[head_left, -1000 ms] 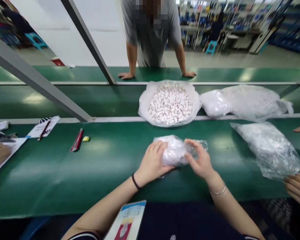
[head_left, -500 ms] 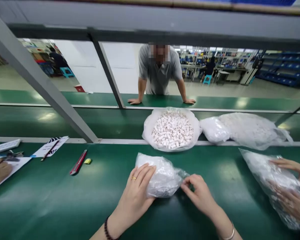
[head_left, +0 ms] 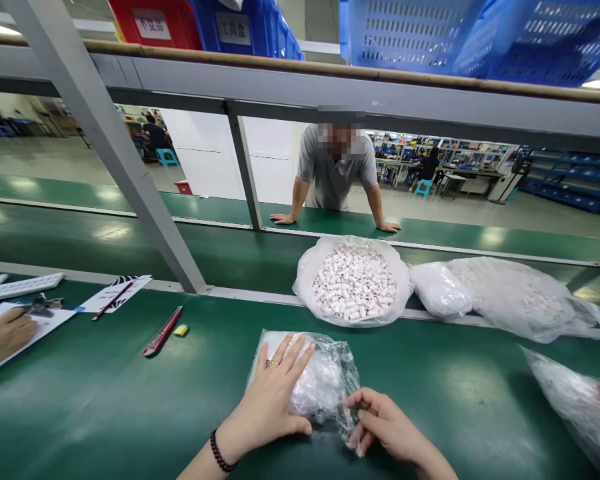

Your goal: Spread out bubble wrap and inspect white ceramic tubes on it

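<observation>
A clear plastic bag with white contents [head_left: 320, 383] lies on the green bench in front of me. My left hand [head_left: 275, 393] rests flat on top of it, fingers spread, a ring on one finger. At the bag's right end, my right hand [head_left: 375, 420] pinches the loose clear plastic edge between its fingers. Just behind sits an open bag of small white cylindrical pieces [head_left: 355, 283]. Beside it, to the right, are a smaller white bag [head_left: 440, 290] and a long, filled translucent bag [head_left: 520, 297].
A red cutter [head_left: 163, 332] and a yellow piece [head_left: 181, 331] lie left. Another person's hand [head_left: 5, 337] rests on a clipboard at far left. At far right, a hand touches another bag [head_left: 570, 400]. Across the bench, a person leans. A slanted metal post [head_left: 125, 153] stands left.
The view has tilted up, showing bins overhead. My left hand's fingers have spread over the bag, which lies flatter. My right hand has moved down with the bag's edge. The far-right bag has shifted rightward.
</observation>
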A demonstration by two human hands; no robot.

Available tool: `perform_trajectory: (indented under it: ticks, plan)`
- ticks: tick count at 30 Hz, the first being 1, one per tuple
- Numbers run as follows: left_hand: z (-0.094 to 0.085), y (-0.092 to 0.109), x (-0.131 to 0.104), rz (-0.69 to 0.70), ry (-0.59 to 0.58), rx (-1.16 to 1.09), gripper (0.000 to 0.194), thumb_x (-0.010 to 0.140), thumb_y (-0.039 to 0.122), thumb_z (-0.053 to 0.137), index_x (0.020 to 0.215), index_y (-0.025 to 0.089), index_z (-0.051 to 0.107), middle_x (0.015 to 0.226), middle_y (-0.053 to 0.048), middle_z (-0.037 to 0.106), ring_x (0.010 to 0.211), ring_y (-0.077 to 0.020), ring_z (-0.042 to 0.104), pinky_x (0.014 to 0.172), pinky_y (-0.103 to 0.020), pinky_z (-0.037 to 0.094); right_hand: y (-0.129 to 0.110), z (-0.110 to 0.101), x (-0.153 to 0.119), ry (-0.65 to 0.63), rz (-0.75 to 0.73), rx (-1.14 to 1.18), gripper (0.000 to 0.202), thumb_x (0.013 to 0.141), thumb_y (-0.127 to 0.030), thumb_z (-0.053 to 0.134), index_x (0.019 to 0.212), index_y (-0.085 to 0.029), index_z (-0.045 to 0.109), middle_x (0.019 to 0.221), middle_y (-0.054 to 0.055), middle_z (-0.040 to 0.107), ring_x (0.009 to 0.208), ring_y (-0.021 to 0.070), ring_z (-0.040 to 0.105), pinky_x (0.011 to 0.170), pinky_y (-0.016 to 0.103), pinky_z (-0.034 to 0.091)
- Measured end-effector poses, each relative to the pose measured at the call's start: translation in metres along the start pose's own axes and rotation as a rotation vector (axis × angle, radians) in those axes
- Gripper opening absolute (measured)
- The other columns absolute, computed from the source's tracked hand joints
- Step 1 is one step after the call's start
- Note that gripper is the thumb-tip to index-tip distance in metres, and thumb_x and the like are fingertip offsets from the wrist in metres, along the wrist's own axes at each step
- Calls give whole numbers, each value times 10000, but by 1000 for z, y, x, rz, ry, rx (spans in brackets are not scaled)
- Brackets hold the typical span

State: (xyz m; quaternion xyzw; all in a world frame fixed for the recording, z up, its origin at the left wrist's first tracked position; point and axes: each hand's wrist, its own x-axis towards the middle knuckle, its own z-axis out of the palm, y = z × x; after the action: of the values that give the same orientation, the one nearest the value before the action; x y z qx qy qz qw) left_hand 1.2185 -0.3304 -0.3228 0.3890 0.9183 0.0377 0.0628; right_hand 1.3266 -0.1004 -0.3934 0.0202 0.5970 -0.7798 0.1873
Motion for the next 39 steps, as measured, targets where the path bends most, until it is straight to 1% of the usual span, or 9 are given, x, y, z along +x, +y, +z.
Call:
perform_trajectory:
  ticks: [3,6,10,14,19,25,30,34,39]
  plan:
    - [-1,0,6,85,-14,-52,1239,629,901,576,1555,183,172,1595,-143,143,1486,-416,92,1138,-752,59,11,2,19,194,-9,-95,597,713,-515,696,1121,-186,410,1096,93,620,455,80,578,383,189,401]
    - [-1,2,9,98,-52,-79,1099,726,904,426,1547,208,205,1594,-114,158,1488,-401,102,1140,-753,49,15,2,29,310,-70,-123,685,644,-452,760,1170,-195,404,1141,88,567,478,44,511,381,192,375]
    - [3,7,9,59,-48,-67,874,835,817,417,1525,293,305,1590,-62,204,1486,-385,142,1141,-761,71,19,-3,27,274,-167,-35,775,585,-475,846,1181,-192,438,1256,122,492,722,77,556,531,184,438]
    - [11,10,11,41,31,-20,752,871,678,552,1503,318,362,1576,-57,265,1475,-386,188,1126,-781,91,25,-5,21,144,-148,16,826,684,-576,777,1319,-250,361,1433,159,377,527,9,502,441,193,331]
    - [16,9,14,29,73,-32,730,863,667,577,1481,319,408,1548,-61,342,1458,-390,233,1120,-789,107,31,-11,21,206,-126,96,560,745,-485,727,1145,-183,479,1069,70,600,552,53,525,475,194,345]
    - [15,15,14,-4,65,-53,701,862,584,621,1475,307,425,1531,-68,378,1461,-372,231,1141,-765,68,46,-11,32,288,-150,43,782,580,-278,850,1231,-173,428,747,-39,574,661,97,532,646,219,425]
    - [17,19,14,-31,83,-50,676,857,567,634,1450,288,466,1501,-81,423,1448,-356,263,1156,-735,58,37,-17,30,365,-169,-81,633,646,-384,775,1182,-140,543,685,-33,546,608,111,502,597,238,400]
    - [18,18,13,-26,146,-33,638,853,584,641,1413,310,505,1476,-72,456,1434,-326,298,1173,-690,92,21,-41,17,664,-353,-247,400,728,-518,708,817,-133,652,663,34,589,572,137,511,568,273,409]
    - [18,8,11,35,162,22,643,869,571,631,1432,307,470,1490,-64,434,1446,-311,272,1167,-688,107,15,-65,9,995,-475,-177,453,790,-608,641,940,-186,574,1019,49,597,923,153,557,874,308,452]
